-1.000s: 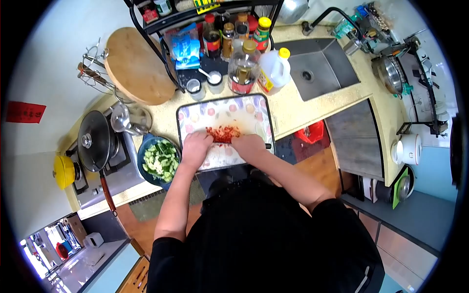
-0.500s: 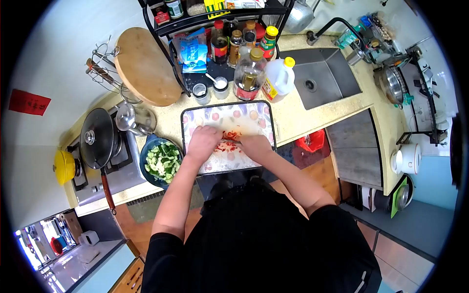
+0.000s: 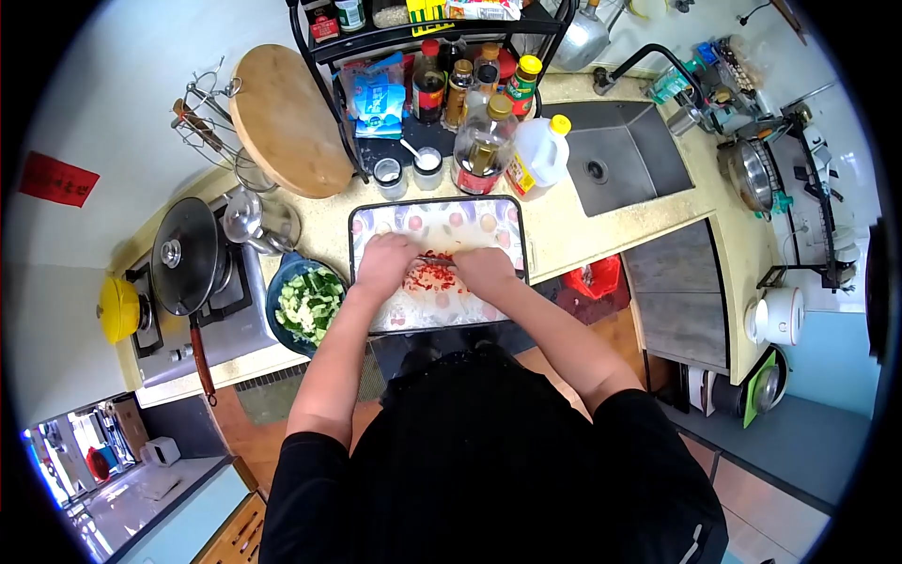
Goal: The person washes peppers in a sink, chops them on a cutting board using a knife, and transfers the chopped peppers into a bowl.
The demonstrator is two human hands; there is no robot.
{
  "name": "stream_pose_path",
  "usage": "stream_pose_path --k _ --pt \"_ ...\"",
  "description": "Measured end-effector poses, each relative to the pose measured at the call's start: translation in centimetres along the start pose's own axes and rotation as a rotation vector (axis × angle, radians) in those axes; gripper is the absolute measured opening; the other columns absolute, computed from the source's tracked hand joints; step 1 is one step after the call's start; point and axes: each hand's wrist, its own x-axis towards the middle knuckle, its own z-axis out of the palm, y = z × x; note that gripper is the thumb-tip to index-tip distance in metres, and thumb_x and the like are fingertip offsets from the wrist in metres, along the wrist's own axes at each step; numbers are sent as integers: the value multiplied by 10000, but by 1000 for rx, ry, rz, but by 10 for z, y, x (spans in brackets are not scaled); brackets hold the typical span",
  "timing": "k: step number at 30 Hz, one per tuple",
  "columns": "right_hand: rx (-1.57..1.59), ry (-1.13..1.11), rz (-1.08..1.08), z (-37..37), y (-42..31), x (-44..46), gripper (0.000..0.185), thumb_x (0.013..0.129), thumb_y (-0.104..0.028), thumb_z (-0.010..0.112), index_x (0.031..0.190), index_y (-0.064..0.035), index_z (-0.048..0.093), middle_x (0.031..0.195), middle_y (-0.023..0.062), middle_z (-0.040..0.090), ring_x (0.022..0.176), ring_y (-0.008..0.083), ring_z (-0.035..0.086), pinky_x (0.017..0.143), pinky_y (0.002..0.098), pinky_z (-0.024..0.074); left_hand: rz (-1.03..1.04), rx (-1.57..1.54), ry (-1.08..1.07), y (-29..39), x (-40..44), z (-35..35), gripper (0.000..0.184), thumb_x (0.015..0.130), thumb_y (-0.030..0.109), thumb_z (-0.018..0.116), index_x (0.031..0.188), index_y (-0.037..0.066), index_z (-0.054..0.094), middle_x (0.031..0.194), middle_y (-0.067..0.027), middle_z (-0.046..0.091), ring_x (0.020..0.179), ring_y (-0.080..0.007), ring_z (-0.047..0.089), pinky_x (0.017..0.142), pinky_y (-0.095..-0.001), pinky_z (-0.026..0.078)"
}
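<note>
Fingers [image 3: 408,247] beside red bits [image 3: 431,278], patterned board [image 3: 442,220], cream kitchen counter [image 3: 573,230]

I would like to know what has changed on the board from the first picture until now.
The left hand and right hand moved toward the far edge of the board. The red pieces lay mostly beyond the line between the hands; now most are on its near side. Nothing was visibly taken up or let go. The blue bowl stayed beside the board.
</note>
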Motion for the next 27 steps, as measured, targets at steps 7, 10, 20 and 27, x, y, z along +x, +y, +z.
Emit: stream_pose_path --k 7,10,20,27 --pt "45 11 3 -11 6 3 279 952 -346 644 941 -87 747 882 132 756 845 312 743 737 456 573 29 53 -55 -1 13 -1 88 824 194 663 892 142 684 888 -59 647 939 -282 638 811 -433 480" --pt "66 82 26 2 11 -1 274 948 -349 650 936 -93 747 881 132 754 841 318 739 732 460 568 66 131 -44 7 25 -10 80 835 167 621 873 148 690 888 -49 659 946 -277 650 848 -426 480" --pt "-57 -44 -5 -20 16 28 285 970 -379 637 985 -122 759 898 117 762 877 305 748 759 437 587 6 94 12 -5 28 4 194 847 183 694 1023 101 685 894 -70 665 937 -297 646 829 -422 487" --pt "-65 -12 -24 -14 6 31 313 953 -402 651 964 -106 750 868 138 753 834 325 743 734 468 579 6 21 -120 -19 24 -6 191 861 207 706 1025 109 705 916 -87 689 940 -309 657 829 -438 498"
